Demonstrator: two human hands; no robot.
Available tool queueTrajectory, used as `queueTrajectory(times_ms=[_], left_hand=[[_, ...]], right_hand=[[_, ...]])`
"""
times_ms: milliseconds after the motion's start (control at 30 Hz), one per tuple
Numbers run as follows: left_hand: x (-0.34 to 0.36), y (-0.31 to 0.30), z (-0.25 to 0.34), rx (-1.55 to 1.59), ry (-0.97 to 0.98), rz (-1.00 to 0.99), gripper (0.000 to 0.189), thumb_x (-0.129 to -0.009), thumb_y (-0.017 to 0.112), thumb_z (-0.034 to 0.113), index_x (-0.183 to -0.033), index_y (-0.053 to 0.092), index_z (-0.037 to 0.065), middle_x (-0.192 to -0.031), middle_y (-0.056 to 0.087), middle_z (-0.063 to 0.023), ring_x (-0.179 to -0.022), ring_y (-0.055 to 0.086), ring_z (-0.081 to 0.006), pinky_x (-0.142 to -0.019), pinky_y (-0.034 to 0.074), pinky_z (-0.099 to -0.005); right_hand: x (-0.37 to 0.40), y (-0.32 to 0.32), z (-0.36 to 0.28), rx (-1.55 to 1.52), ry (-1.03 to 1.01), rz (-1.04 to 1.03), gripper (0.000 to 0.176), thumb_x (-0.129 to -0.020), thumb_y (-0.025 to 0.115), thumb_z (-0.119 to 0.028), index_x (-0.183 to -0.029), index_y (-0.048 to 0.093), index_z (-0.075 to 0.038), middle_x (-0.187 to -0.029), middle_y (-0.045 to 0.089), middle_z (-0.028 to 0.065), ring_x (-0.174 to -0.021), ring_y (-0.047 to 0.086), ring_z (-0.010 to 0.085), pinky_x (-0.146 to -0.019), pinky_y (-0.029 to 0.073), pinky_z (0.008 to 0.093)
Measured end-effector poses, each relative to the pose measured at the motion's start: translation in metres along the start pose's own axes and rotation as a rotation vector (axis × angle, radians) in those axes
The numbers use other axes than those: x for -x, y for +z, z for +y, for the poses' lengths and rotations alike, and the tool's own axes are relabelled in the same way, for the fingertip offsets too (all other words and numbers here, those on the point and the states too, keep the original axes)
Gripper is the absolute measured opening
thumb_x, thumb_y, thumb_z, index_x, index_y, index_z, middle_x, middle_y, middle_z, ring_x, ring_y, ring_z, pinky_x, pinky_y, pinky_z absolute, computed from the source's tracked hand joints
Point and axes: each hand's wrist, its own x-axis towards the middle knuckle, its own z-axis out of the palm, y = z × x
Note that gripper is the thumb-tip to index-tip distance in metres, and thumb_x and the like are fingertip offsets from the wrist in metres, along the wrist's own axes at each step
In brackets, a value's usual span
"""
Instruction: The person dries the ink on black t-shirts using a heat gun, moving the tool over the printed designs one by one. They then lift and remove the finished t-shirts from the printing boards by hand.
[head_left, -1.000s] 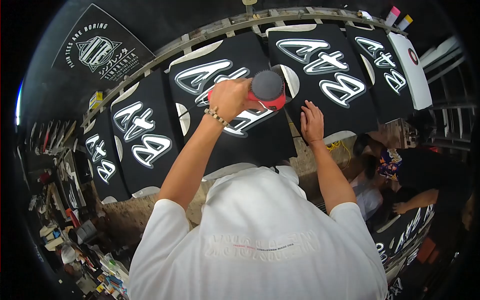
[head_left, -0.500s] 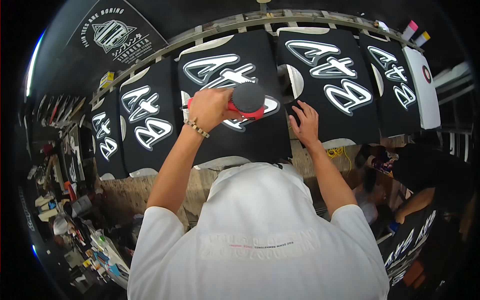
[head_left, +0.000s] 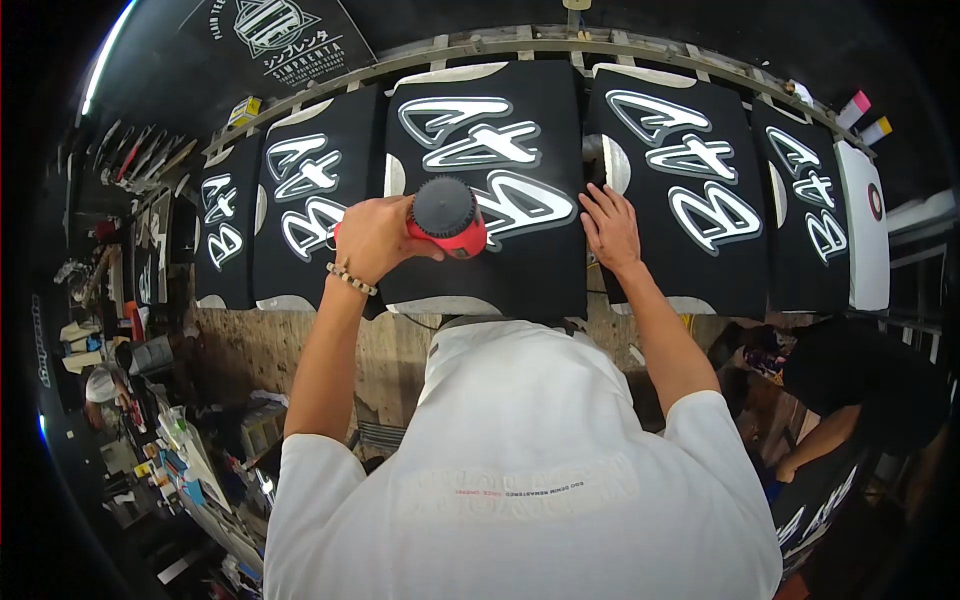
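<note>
My left hand (head_left: 372, 238) is closed round the handle of a red heat gun (head_left: 462, 238). Its round black back end faces up toward me, and its nozzle is hidden beneath. The tool is held over the middle black T-shirt (head_left: 500, 285), by the lower letter of the white-and-grey print (head_left: 482, 148). My right hand (head_left: 612, 228) has its fingers stretched out and holds nothing. It lies at that shirt's right edge, beside the gap before the neighbouring black T-shirt (head_left: 735, 270).
More printed black shirts (head_left: 226, 285) lie in the row on both sides. A white board (head_left: 868, 225) ends it at right. Behind runs a wooden rail (head_left: 440, 52). A person in black (head_left: 860, 380) bends over another print at lower right. Cluttered shelves (head_left: 185, 455) stand at lower left.
My left hand has moved the heat gun leftward across the print, uncovering its middle letter. My right hand stays by the shirt's right edge. The whole view has shifted somewhat.
</note>
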Motion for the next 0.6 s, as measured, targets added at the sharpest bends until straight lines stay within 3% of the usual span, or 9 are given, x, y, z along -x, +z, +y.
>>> queueTrajectory(times_ms=[100, 400, 600], left_hand=[[0.004, 0.005, 0.002, 0.017, -0.031, -0.037, 0.058, -0.056, 0.095, 0.047, -0.096, 0.074, 0.011, -0.086, 0.075, -0.0074, -0.08, 0.072, -0.0344, -0.07, 0.056, -0.0446], [-0.026, 0.036, 0.031, 0.122, 0.092, 0.183, 0.06, -0.056, 0.095, 0.049, -0.098, 0.075, 0.011, -0.085, 0.075, -0.0065, -0.079, 0.073, -0.0332, -0.069, 0.056, -0.0441], [-0.052, 0.048, 0.044, 0.12, 0.119, 0.217, 0.055, -0.057, 0.094, 0.048, -0.091, 0.074, 0.01, -0.078, 0.073, -0.0071, -0.075, 0.072, -0.0334, -0.068, 0.056, -0.0444]], right_hand=[[0.0, 0.002, 0.0, -0.006, 0.003, -0.001, 0.037, -0.099, 0.066, -0.021, -0.135, 0.07, -0.011, -0.149, 0.061, 0.0072, -0.143, 0.05, 0.0318, -0.118, 0.038, 0.0494], [0.002, 0.003, 0.003, -0.023, -0.008, -0.027, 0.037, -0.101, 0.064, -0.022, -0.136, 0.069, -0.011, -0.152, 0.059, 0.0081, -0.148, 0.046, 0.0324, -0.121, 0.035, 0.0503], [0.0, 0.003, 0.004, -0.074, 0.029, -0.05, 0.039, -0.102, 0.062, -0.022, -0.139, 0.067, -0.01, -0.153, 0.058, 0.0096, -0.148, 0.047, 0.0336, -0.122, 0.034, 0.0515]])
